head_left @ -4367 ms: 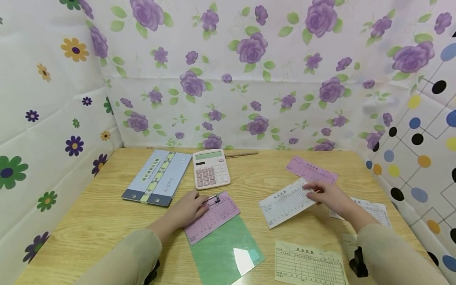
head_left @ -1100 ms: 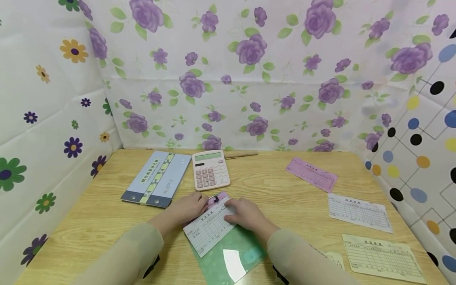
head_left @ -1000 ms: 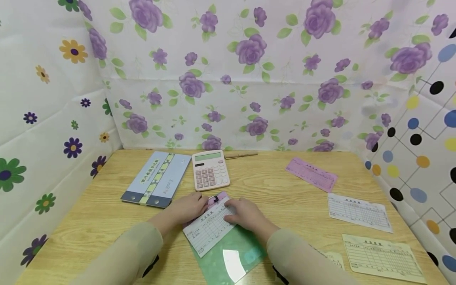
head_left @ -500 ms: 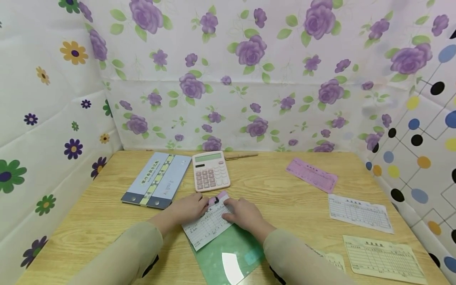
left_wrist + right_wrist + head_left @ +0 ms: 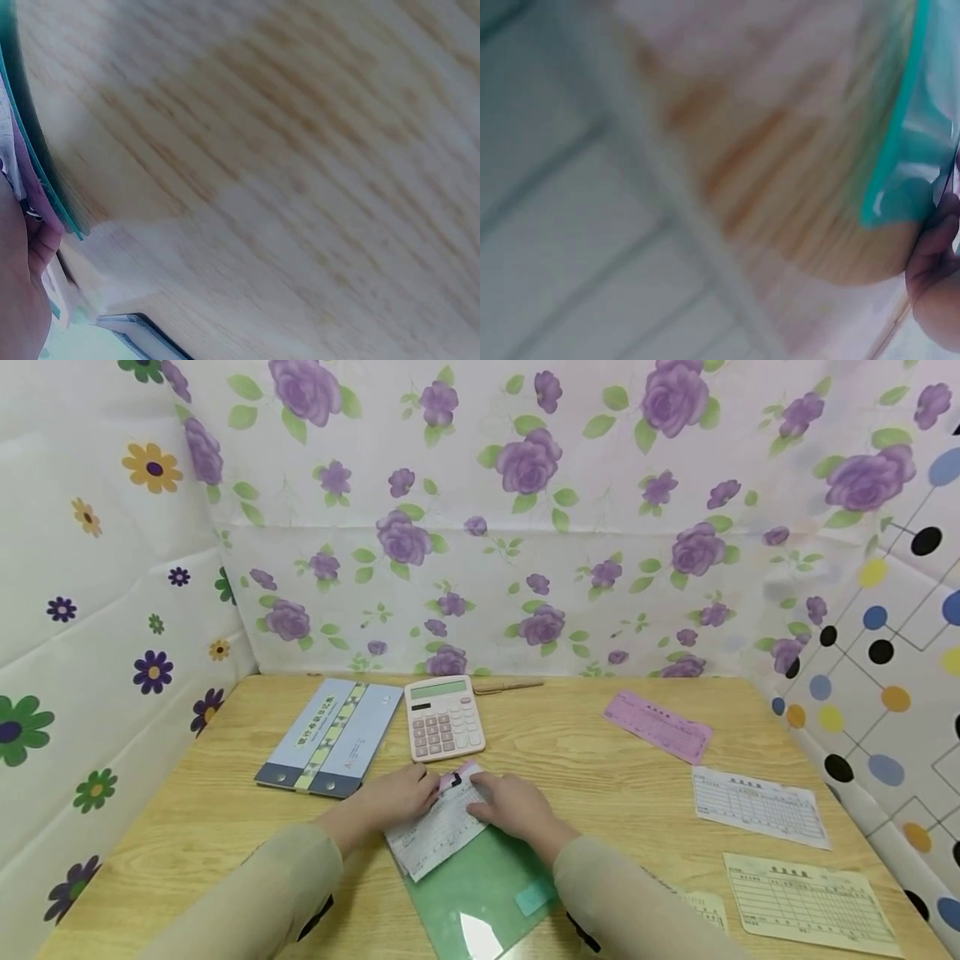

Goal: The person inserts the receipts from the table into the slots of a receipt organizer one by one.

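Observation:
In the head view, a green transparent folder (image 5: 487, 893) with a black-tipped clip (image 5: 454, 779) lies at the front middle of the table. A pink slip (image 5: 469, 767) rests on it, mostly covered by a white printed slip (image 5: 438, 837) that looks slightly bowed. My left hand (image 5: 401, 795) grips the folder's top corner beside the clip; the left wrist view shows its fingertips (image 5: 46, 244) against the pink and green edges. At the white slip's upper right edge, my right hand (image 5: 517, 807) pinches the paper between thumb and fingers. The slip's top edge is partly hidden by the left hand.
A blue account book (image 5: 330, 735), a pink calculator (image 5: 445, 718) and a pen (image 5: 510, 686) lie behind the hands. To the right are a pink slip (image 5: 660, 725), a white slip (image 5: 761, 806) and a yellow slip (image 5: 813, 902). Another yellow slip (image 5: 708, 908) is partly under the right sleeve.
My right hand has brought the white slip leftward onto the folder, over the pink slip. Lately the slip has slid up toward the clip and bowed. The left hand stays at the clip.

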Available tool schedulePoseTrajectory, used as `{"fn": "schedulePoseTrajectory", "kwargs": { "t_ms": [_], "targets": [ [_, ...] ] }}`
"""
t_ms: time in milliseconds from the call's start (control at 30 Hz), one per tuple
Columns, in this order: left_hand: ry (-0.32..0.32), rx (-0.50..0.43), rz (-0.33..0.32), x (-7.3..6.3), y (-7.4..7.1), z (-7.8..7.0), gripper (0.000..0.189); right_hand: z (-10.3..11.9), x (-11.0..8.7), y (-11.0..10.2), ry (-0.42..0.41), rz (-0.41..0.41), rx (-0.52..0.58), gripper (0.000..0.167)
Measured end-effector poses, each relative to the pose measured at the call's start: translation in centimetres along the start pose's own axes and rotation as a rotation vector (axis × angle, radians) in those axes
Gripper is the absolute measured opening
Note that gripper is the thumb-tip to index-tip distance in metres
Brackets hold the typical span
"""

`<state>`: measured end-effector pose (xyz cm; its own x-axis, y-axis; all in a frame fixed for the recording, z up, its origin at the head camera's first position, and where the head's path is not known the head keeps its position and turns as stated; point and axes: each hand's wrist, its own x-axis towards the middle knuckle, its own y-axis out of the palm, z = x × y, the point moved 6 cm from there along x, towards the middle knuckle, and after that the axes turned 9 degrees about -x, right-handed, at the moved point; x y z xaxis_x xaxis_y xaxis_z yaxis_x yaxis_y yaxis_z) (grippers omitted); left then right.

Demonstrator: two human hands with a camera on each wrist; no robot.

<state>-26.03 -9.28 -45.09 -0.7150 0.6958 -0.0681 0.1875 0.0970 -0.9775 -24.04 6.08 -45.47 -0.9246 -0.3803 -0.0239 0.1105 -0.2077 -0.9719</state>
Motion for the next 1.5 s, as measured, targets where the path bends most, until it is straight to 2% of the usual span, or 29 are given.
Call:
{"fn": "schedulePoseTrajectory", "kwargs": {
  "t_ms": [167, 333, 467, 667, 767, 867, 1000, 1200, 1500],
  "targets": [
    [-0.056, -0.037, 0.042, -0.1, -0.3, 0.1, 0.028, 0.1, 0.0, -0.1, -0.042, 0.03, 0.001, 0.054],
    [-0.044, -0.007, 0.046, -0.1, -0.2, 0.0, 0.028, 0.2, 0.2, 0.0, -0.006, 0.046, -0.045, 0.054],
    [-0.039, -0.019, 0.056, 0.0, -0.2, 0.0, 0.028, 0.2, 0.3, 0.0, -0.018, 0.047, -0.06, 0.053],
    [-0.069, -0.062, 0.107, 0.3, -0.3, 0.3, 0.033, 0.1, 0.5, 0.1, -0.061, 0.069, -0.041, 0.053],
    [-0.089, -0.08, 0.138, 0.3, -0.4, 0.6, 0.036, 0.3, 0.8, 0.1, -0.046, 0.084, -0.059, 0.054],
    [-0.07, -0.073, 0.154, 0.2, -0.6, 0.6, 0.035, 0.6, 1.0, 0.1, -0.013, 0.101, -0.081, 0.055],
    [-0.018, -0.033, 0.142, 0.1, -0.7, 0.5, 0.033, 0.8, 1.0, 0.0, 0.033, 0.116, -0.098, 0.056],
    [0.019, -0.017, 0.09, 0.1, -0.7, 0.4, 0.03, 0.9, 0.9, -0.3, 0.038, 0.073, -0.128, 0.057],
    [0.013, -0.003, 0.052, 0.1, -0.6, -0.1, 0.025, 0.6, 0.8, 0.0, 0.078, 0.047, -0.145, 0.058]
  ]
}}
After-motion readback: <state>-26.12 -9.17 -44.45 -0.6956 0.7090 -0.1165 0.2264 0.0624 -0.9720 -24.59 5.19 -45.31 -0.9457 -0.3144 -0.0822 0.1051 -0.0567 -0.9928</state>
